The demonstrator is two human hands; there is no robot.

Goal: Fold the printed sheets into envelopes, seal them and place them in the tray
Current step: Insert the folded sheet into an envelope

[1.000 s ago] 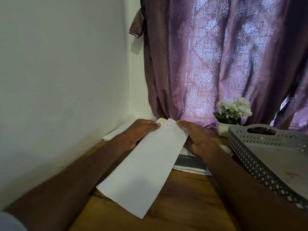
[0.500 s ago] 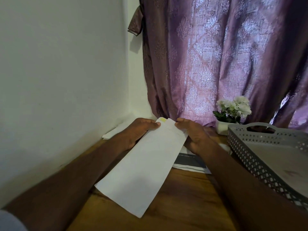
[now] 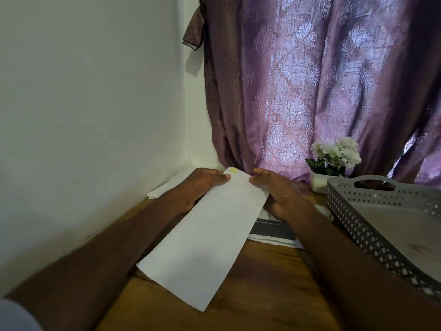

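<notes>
**Envelope in hand, flap end not yet sealed**

Nearest you, the long white envelope (image 3: pixel 205 237) lies slanted across the wooden table (image 3: pixel 269 295), its near corner pointing back toward you and its far end up btwn both hands. Your left hand (image 3: pixel 198 189) grips the far-left edge, thumb on top by a small yellow patch, prob. the adhesive strip or a sticker; can't tell which. Your right hand (image 3: pixel 276 192) pinches the far-right corner, fingers curled w/ thumb on the paper. Both hands hold the envelope; neither is free.

Just past it, under your right wrist, a few printed sheets (image 3: pixel 274 231) lie flat, one w/ a dark banner showing. So more sheets look left to do.

To the right, the grey perforated tray (image 3: pixel 353 220) sits apart from the envelope; the part in view has no envelopes in it, its near end is cut off.

Further back, more white paper (image 3: pixel 164 187) lies against the wall, and a small pot of white flowers (image 3: pixel 331 161) stands before the purple curtain.

Judgement: early in the run. This envelope looks filled or being closed; sealing, traying, and the remaining sheets are still to come.
</notes>
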